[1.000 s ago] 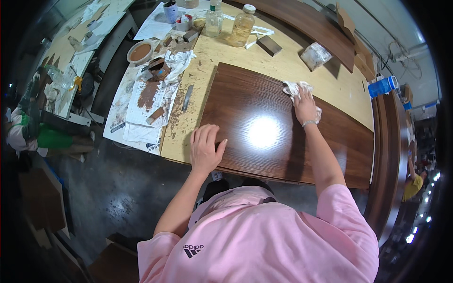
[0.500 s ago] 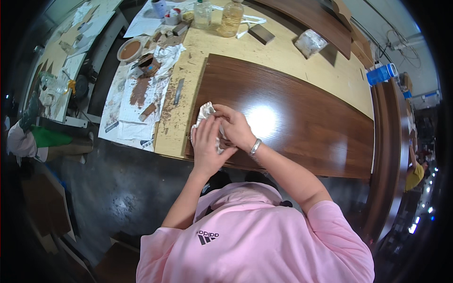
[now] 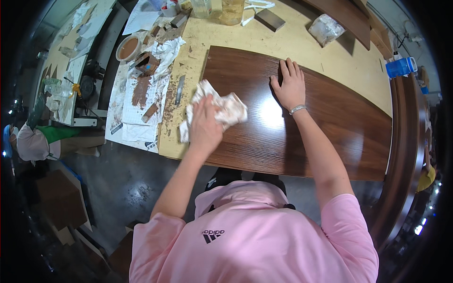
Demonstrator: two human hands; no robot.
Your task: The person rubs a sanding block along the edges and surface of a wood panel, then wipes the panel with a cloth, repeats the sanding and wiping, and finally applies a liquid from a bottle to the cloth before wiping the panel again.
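Observation:
A glossy dark brown wooden panel (image 3: 339, 122) lies on the pale worktable in front of me. At its left end, my left hand (image 3: 205, 128) grips a crumpled white rag (image 3: 231, 111) with brownish stains. The rag spreads out on both sides of my fingers, over the panel's left edge. Farther right, my right hand (image 3: 289, 89) rests flat near the panel's far edge, fingers stretched and thumb apart, holding nothing. Just left of the rag, a flat metal scraper blade (image 3: 180, 89) lies on the table.
Brown paste fills a round tub (image 3: 128, 48) at the left, beside stained paper and cloth (image 3: 163, 61). Glass jars (image 3: 232, 12), a dark block (image 3: 270, 20) and a plastic-wrapped bundle (image 3: 326, 30) stand toward the back. A blue bottle (image 3: 401, 67) is at far right. Another person (image 3: 33, 144) is at far left.
My hands have moved apart. The right one left the rag and went right and away onto the panel. My left hand kept the rag, which is now spread wider.

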